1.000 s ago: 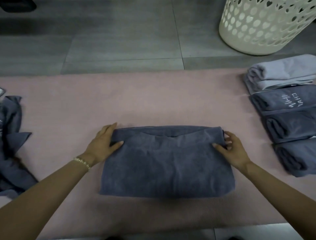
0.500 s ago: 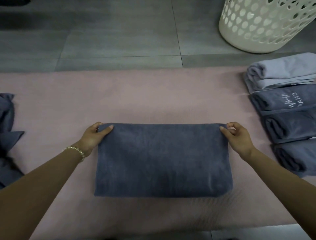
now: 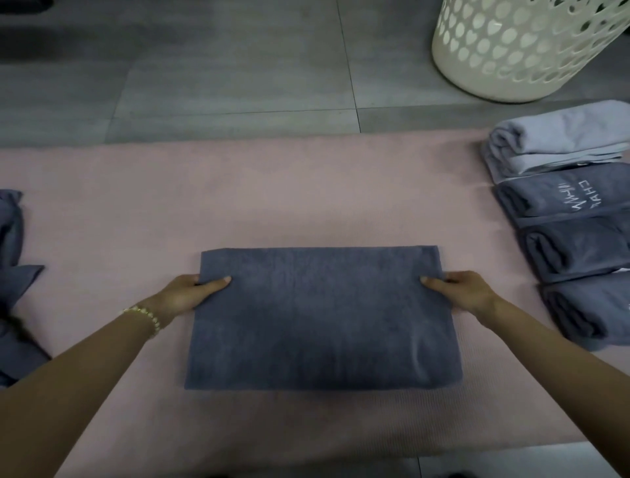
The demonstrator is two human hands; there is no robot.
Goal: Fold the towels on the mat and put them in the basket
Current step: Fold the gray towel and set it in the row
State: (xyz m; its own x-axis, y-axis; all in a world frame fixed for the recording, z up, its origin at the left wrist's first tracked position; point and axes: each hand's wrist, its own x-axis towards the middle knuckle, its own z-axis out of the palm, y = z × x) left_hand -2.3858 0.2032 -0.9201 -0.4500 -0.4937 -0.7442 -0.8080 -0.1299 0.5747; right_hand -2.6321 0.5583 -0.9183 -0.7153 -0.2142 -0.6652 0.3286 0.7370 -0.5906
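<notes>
My left hand (image 3: 191,294) and right hand (image 3: 467,293) pinch the side edges of a folded slate-blue terry towel (image 3: 320,320); lifting unevenly could splay its layers.

Grey floor tiles (image 3: 221,68) bear a dark, perhaps fabric, shape (image 3: 20,2).

The only writing I saw was white stitched lettering (image 3: 587,198) on a folded dark grey towel (image 3: 538,199), second from the far end of the row at the right. It lay upside down to me. The block letters seemed to begin "CHA"; the script line beside them I could not read.
</notes>
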